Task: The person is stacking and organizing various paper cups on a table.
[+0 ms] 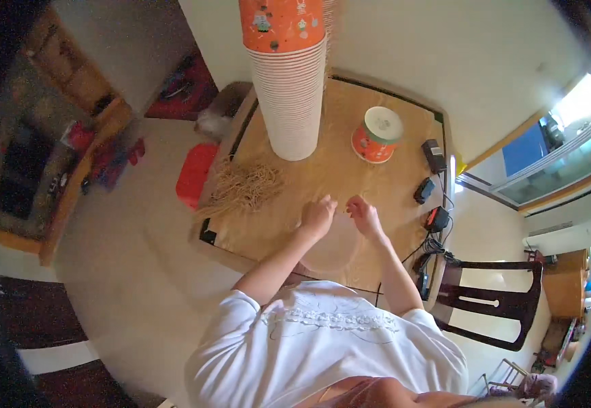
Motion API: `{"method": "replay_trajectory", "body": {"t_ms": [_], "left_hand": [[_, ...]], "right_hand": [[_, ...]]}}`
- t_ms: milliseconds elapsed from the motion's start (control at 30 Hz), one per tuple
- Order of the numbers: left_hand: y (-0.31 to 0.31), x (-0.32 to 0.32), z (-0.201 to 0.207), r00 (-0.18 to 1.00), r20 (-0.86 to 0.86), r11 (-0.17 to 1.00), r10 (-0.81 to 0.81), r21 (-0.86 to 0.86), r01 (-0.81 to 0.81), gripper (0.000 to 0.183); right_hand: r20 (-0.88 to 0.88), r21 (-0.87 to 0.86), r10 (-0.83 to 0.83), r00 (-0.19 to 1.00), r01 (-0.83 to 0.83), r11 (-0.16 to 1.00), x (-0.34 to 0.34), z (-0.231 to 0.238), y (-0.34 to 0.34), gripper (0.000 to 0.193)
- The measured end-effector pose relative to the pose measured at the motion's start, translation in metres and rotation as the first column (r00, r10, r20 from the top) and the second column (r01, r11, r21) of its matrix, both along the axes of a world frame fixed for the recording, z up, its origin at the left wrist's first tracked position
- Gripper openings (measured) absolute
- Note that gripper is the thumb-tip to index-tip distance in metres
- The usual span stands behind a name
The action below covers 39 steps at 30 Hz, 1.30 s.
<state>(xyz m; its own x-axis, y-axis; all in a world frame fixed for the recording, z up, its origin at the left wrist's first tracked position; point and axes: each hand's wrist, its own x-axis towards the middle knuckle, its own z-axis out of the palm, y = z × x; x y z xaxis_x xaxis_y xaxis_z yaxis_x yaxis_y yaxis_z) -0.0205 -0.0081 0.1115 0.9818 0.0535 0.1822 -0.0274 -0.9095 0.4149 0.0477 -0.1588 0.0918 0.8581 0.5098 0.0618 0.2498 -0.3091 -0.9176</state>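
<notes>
Both my hands are over the near middle of the wooden table (302, 180), close together with fingers bent in. Between them and my shirt spreads a pale, see-through rounded piece (333, 248) that looks like thin plastic; its exact kind is unclear. My left hand (319, 214) pinches its upper left edge, and my right hand (363, 215) is closed at its upper right edge. A tall stack of white paper tubs (288, 102), orange-printed at the top, stands beyond. To the left lies a loose heap of tan strings (248, 187).
An orange paper tub (377, 139) with a pale round top stands at the far right of the table. Black adapters (434, 156) and cables (435, 245) line the right edge. A dark wooden chair (492, 299) is at the right, a red stool (196, 175) at the left.
</notes>
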Motion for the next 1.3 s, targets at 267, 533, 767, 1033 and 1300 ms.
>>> {"method": "replay_trajectory", "body": {"t_ms": [267,533,767,1033,1300], "left_hand": [[0.006,0.001,-0.023,0.933,-0.331,0.804,-0.142,-0.589,-0.087,0.022],[-0.004,-0.003,-0.049,0.958,-0.283,0.318,-0.039,-0.913,-0.256,0.019],[-0.001,-0.005,-0.049,0.973,-0.23,0.363,-0.005,-0.907,-0.213,0.027],[-0.008,-0.005,-0.065,0.973,-0.22,0.44,0.065,-0.869,-0.225,0.019],[-0.014,-0.005,-0.071,0.981,-0.145,0.493,0.13,-0.849,-0.191,0.016]], "right_hand": [[0.12,-0.101,0.024,0.993,-0.012,0.995,-0.004,-0.005,0.001,0.007],[-0.15,-0.109,0.107,0.983,-0.124,0.986,0.009,0.003,0.006,0.008],[0.115,-0.19,0.598,0.793,-0.573,0.797,0.028,0.031,0.022,0.02],[-0.058,-0.473,0.674,0.737,-0.614,0.631,0.043,0.048,0.017,0.011],[-0.079,-0.523,0.584,0.808,-0.532,0.666,0.045,0.022,0.008,0.024]]}}
